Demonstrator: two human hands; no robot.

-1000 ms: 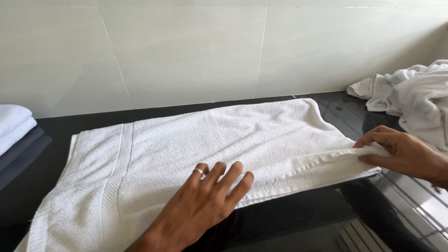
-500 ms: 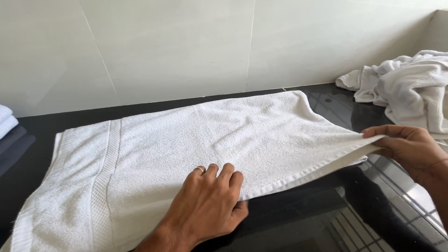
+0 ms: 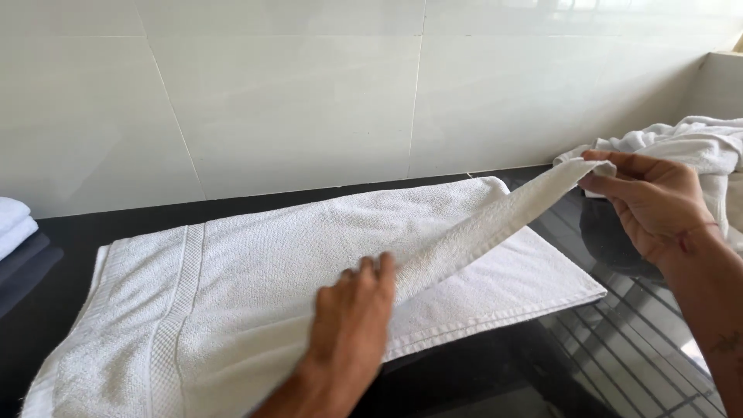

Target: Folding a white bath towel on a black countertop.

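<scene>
A white towel (image 3: 255, 271) is lying spread along a black counter (image 3: 480, 371), below a pale tiled wall (image 3: 309, 93); the left hand (image 3: 352, 317) is gripping the near edge of its top layer at the middle, fingers curled closed over the cloth; the right hand (image 3: 646, 197) is pinching that layer's right corner between thumb and fingers, holding it raised above the counter, so the edge is stretching taut between both hands; a heap (image 3: 696, 147) of white cloth is lying just behind the right hand; a stack (image 3: 19, 240) of folded white and dark cloths is sitting at far left.
</scene>
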